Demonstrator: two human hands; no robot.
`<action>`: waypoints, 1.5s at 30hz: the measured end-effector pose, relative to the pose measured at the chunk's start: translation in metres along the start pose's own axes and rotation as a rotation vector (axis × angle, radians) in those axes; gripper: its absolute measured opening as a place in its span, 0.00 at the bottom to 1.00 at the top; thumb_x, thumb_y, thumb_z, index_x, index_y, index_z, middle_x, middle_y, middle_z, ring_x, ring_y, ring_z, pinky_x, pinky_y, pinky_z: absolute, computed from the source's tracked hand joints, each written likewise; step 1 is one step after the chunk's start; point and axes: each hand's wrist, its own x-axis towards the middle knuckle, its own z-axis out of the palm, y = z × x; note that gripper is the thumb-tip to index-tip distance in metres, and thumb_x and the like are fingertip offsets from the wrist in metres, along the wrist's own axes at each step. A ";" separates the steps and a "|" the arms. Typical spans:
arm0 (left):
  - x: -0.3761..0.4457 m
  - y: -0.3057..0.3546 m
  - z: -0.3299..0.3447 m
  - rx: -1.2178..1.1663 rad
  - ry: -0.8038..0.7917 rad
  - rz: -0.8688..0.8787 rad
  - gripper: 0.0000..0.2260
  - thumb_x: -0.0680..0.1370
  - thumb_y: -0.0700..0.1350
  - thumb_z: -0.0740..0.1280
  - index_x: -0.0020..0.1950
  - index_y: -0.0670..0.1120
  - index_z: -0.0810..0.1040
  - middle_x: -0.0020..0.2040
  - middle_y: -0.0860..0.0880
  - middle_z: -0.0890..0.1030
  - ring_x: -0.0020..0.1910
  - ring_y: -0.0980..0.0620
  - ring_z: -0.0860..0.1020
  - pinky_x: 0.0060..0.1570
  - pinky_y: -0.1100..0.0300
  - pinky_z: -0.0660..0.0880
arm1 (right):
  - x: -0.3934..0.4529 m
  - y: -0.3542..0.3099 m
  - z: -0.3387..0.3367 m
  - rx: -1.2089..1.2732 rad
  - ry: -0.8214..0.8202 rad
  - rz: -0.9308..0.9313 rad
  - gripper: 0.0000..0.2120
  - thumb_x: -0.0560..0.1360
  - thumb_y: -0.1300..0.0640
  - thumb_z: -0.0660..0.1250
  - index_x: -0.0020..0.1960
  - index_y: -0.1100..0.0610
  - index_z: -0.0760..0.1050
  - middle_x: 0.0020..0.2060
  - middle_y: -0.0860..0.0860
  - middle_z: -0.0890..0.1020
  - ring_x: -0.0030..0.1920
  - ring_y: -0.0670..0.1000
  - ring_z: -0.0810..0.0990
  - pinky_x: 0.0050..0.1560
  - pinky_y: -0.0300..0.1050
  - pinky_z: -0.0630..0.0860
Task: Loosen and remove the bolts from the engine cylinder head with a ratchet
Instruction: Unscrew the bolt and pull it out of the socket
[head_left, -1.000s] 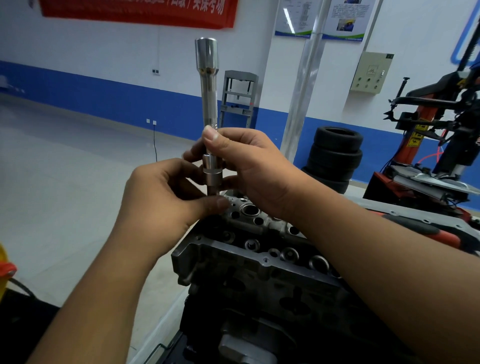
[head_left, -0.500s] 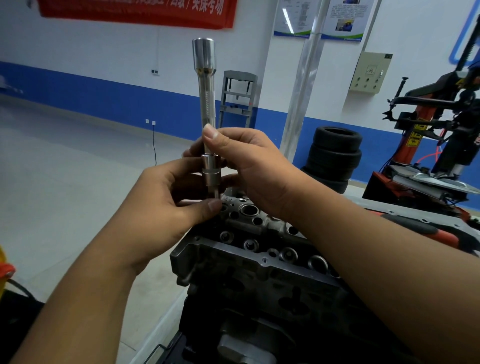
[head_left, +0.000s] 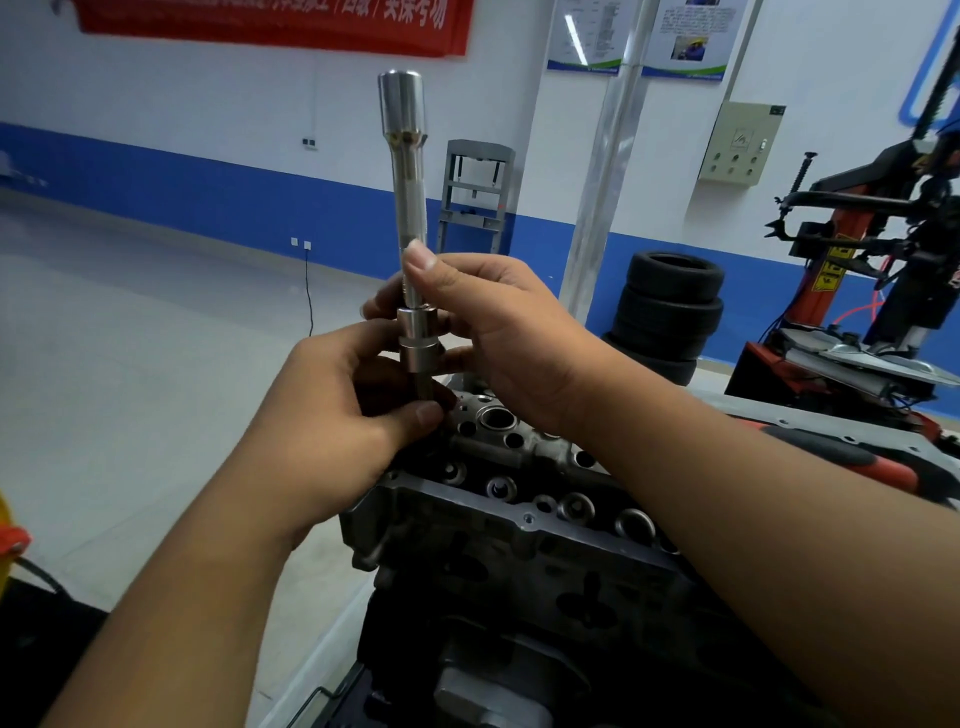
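A chrome extension bar (head_left: 408, 171) stands upright above the far end of the grey engine cylinder head (head_left: 519, 499). A short socket (head_left: 418, 343) sits on its lower end, and a thin dark shaft (head_left: 427, 387) comes out below the socket. My right hand (head_left: 498, 332) grips the bar just above the socket, thumb pointing up along it. My left hand (head_left: 337, 410) pinches the dark shaft under the socket between thumb and fingers. The shaft's lower end is hidden behind my left thumb. No ratchet handle is in view.
The cylinder head shows several open round bores along its top. A red-and-black tool (head_left: 857, 462) lies on the bench behind my right forearm. A tyre stack (head_left: 667, 312), a tyre-changing machine (head_left: 872, 270) and a metal column (head_left: 602, 171) stand further back.
The bar with its socket has risen slightly, and more of the dark shaft shows below the socket. Both hands keep their hold.
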 end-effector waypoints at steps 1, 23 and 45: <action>0.000 0.002 0.003 0.024 0.065 -0.009 0.18 0.69 0.39 0.81 0.53 0.55 0.83 0.42 0.54 0.88 0.42 0.55 0.87 0.45 0.54 0.83 | 0.000 0.000 0.000 0.001 0.002 0.001 0.17 0.84 0.47 0.62 0.46 0.56 0.83 0.50 0.56 0.86 0.47 0.54 0.82 0.51 0.56 0.75; 0.001 -0.001 0.002 0.056 0.079 0.003 0.14 0.72 0.37 0.79 0.50 0.55 0.84 0.42 0.56 0.88 0.43 0.57 0.87 0.47 0.54 0.82 | -0.001 -0.004 0.003 0.033 -0.030 0.005 0.19 0.86 0.46 0.59 0.44 0.55 0.81 0.50 0.52 0.87 0.46 0.52 0.81 0.45 0.49 0.80; 0.004 -0.009 0.003 -0.134 0.061 0.069 0.16 0.73 0.36 0.76 0.52 0.56 0.86 0.48 0.53 0.89 0.49 0.53 0.87 0.52 0.56 0.83 | -0.003 -0.004 0.003 0.004 -0.009 0.003 0.14 0.84 0.50 0.64 0.48 0.58 0.82 0.54 0.64 0.84 0.46 0.53 0.84 0.46 0.53 0.80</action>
